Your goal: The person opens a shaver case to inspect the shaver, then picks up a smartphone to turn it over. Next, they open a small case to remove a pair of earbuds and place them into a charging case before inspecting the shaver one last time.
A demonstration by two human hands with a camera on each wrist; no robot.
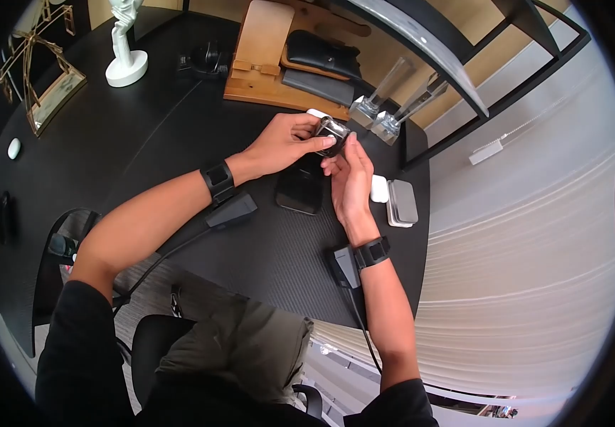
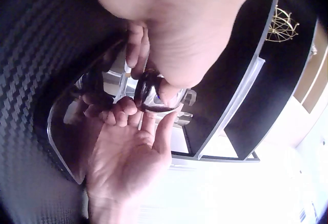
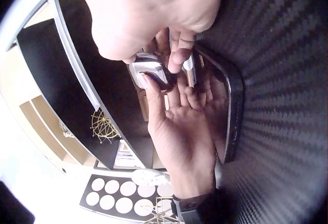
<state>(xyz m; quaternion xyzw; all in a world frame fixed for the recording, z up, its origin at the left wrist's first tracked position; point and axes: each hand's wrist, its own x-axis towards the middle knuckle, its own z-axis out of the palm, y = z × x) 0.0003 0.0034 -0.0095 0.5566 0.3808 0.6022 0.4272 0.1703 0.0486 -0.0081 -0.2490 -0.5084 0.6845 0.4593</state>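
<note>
A small glossy dark object with a silvery, shiny face point(image 1: 333, 129) is held up between both hands above the black desk. The left hand point(image 1: 282, 146) grips it, thumb lying across its face. The right hand point(image 1: 353, 178) supports it from the other side with its fingertips; in the left wrist view the right palm point(image 2: 125, 157) faces up beneath the object point(image 2: 156, 93). From the right wrist view, the left thumb presses on the object point(image 3: 151, 73). Just below the hands lies a glossy black rounded square pad point(image 1: 299, 191).
White case point(image 1: 379, 189) and grey-topped box point(image 1: 402, 203) lie right of the right hand. Behind are a wooden stand point(image 1: 261, 43), black pouch point(image 1: 321, 53) and clear crystal pieces point(image 1: 387, 125). A white sculpture point(image 1: 126, 67) and gold ornament point(image 1: 58, 92) stand back left.
</note>
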